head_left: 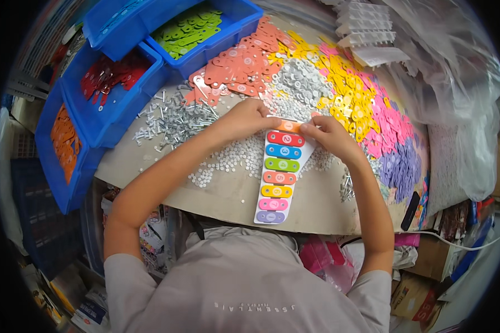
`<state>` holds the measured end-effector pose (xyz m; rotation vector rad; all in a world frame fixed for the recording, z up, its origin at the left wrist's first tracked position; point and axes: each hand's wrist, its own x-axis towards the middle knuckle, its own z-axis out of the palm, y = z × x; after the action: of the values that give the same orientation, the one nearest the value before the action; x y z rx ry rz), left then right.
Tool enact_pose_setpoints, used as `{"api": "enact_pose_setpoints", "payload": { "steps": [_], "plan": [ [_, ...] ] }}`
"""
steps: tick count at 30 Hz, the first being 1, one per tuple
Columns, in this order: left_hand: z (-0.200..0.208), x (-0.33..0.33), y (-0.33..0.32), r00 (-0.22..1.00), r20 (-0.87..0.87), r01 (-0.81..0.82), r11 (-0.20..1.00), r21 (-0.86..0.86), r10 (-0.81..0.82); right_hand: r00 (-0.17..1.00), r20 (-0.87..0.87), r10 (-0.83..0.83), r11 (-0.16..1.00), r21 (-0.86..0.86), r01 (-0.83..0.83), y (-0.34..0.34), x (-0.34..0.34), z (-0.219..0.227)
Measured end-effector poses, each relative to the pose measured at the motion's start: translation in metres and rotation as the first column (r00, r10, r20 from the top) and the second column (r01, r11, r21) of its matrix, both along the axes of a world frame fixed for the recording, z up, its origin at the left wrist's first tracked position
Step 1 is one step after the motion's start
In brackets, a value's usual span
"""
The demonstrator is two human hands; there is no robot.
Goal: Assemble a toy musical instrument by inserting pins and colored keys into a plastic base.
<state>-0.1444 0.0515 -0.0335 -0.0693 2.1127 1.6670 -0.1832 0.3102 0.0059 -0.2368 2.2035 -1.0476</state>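
A toy xylophone point(270, 177) lies on the table in front of me, its narrow end nearest my body. Its white tapered base carries a row of coloured bars, with a purple one at the near end. The orange bar point(288, 126) crosses the wide far end. My left hand point(249, 119) has its fingers curled in and pinches at this bar's left end. At the right end, the thumb of my right hand point(333, 136) presses on the bar, while its other fingers bend round the base's far corner. The fingertips partly cover both ends of the orange bar.
Loose metal screws point(178, 119) and white washers point(228, 161) spread around the xylophone. Behind are piles of coral bars point(239, 64), yellow bars point(353, 94), pink bars point(391, 125) and purple bars point(400, 166). Blue bins point(114, 119) stand at left; plastic sheeting point(455, 111) hangs at right.
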Motion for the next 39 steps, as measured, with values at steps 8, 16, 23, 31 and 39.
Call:
{"api": "enact_pose_setpoints", "payload": {
  "steps": [8, 16, 23, 31, 39],
  "plan": [
    [0.008, -0.013, -0.006, 0.959, 0.258, 0.093, 0.99, 0.102, -0.116, 0.972, -0.021, 0.234, 0.967, 0.103, -0.231, -0.003, -0.022, -0.002],
    [0.004, 0.0, -0.001, 0.998, 0.052, 0.026, 0.999, 0.023, -0.027, 0.96, -0.201, 0.195, 0.968, 0.2, -0.154, -0.002, 0.001, -0.001],
    [0.037, 0.099, -0.007, 0.907, -0.301, -0.291, 0.955, 0.057, 0.294, 0.628, -0.778, -0.002, 0.937, 0.218, 0.273, 0.078, 0.069, 0.025],
    [0.019, 0.176, -0.014, 0.897, -0.228, -0.398, 0.916, -0.043, 0.379, 0.675, -0.732, -0.098, 0.887, 0.244, 0.393, 0.156, 0.127, 0.005],
    [0.02, 0.188, -0.036, 0.769, -0.283, -0.614, 0.785, -0.078, 0.574, 0.718, -0.673, -0.176, 0.834, 0.285, 0.472, 0.15, 0.125, -0.006]
  ]
}}
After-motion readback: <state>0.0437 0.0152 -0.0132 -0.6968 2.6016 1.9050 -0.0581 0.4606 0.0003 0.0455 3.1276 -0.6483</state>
